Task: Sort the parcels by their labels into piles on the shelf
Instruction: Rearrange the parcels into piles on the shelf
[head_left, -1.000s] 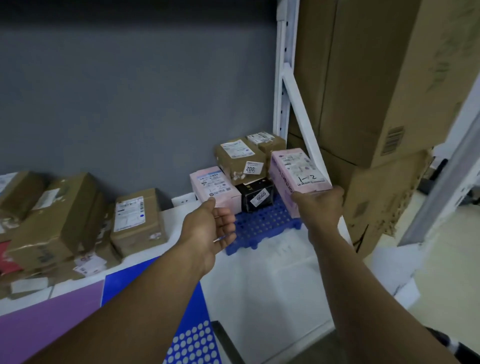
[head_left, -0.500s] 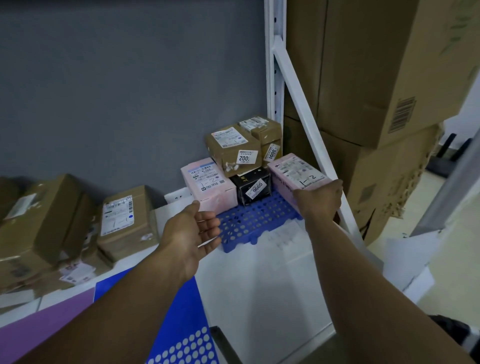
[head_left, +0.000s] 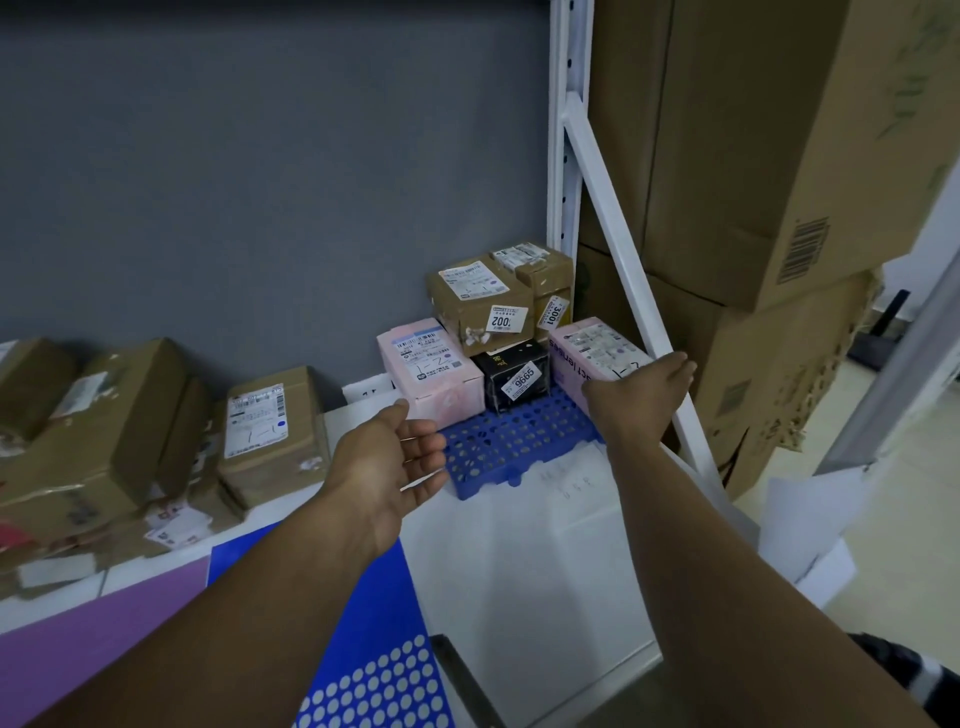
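The right hand (head_left: 639, 397) is lying over the near end of a pink parcel (head_left: 597, 345), which is sitting at the far right of the blue pallet (head_left: 514, 441) on the shelf (head_left: 545, 545), just right of a black box (head_left: 517, 374). Whether its fingers are gripping the parcel or only resting on it cannot be told. The left hand (head_left: 389, 457) is hovering by the pallet's near left corner, palm turned right, fingers (head_left: 423, 441) loosely spread and holding nothing, near a second pink parcel (head_left: 428, 371).

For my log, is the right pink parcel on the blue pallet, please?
On it: that pink parcel sits on the blue pallet, right hand atop.
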